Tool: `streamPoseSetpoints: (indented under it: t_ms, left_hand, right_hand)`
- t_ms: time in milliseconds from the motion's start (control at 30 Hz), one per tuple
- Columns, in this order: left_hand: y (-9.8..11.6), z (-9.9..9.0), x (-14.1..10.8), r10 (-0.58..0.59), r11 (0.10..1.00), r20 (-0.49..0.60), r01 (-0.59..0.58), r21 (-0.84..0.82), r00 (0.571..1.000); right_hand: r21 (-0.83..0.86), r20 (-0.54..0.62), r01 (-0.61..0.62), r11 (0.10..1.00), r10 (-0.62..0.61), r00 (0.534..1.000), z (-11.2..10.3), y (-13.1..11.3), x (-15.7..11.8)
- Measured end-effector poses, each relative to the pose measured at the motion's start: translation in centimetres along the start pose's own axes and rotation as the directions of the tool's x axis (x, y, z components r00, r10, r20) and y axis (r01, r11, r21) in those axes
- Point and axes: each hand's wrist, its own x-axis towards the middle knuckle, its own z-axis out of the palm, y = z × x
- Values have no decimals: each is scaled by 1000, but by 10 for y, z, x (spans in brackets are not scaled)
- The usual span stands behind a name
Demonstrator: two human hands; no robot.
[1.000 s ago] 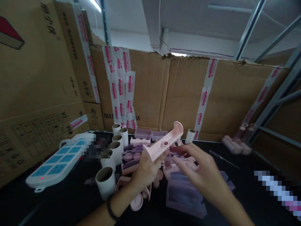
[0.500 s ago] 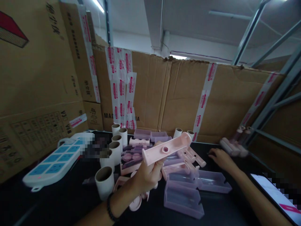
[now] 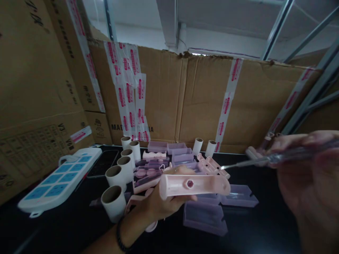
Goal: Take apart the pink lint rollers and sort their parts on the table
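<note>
My left hand (image 3: 160, 204), with a dark bead bracelet at the wrist, is closed around a long pink plastic trough-shaped part (image 3: 205, 184). The part lies nearly level, its hollow side facing me, and a hexagonal hole shows near its middle. My right hand (image 3: 299, 183) is raised at the right and grips a screwdriver (image 3: 283, 157) with a clear handle. The screwdriver's thin metal shaft points left, its tip close to the right end of the pink part; whether it touches cannot be told. Behind my left hand lie other pink parts (image 3: 212, 165) and translucent purple trays (image 3: 205, 217).
Several white cardboard tubes (image 3: 113, 204) stand left of my left hand; two more (image 3: 197, 147) stand at the back. A white power strip (image 3: 60, 176) and a dark phone-like slab (image 3: 103, 164) lie farther left. Cardboard walls (image 3: 164, 95) enclose the black table.
My right hand has come up from the table at the right and now holds a screwdriver. The pink part has turned from slanting to nearly level and sits slightly lower. The view has shifted.
</note>
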Motion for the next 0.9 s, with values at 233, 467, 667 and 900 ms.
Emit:
streamPoseSetpoints:
  t_ms: [233, 467, 667, 900]
  left_hand:
    - [7, 0, 0, 38, 999, 54, -40, 27, 998]
    - [9, -1, 0, 104, 994, 102, -107, 34, 989]
    - [8, 2, -1, 82, 995, 123, -74, -62, 989]
    - [20, 2, -2, 36, 999, 47, -38, 33, 998]
  right_hand:
    - [76, 62, -41, 996, 36, 997, 46, -20, -43]
    - [98, 111, -56, 994, 45, 993, 56, -7, -53]
    - [59, -51, 22, 998, -19, 999, 66, -5, -56]
    - [2, -274, -8, 1000, 8, 962, 82, -6, -55]
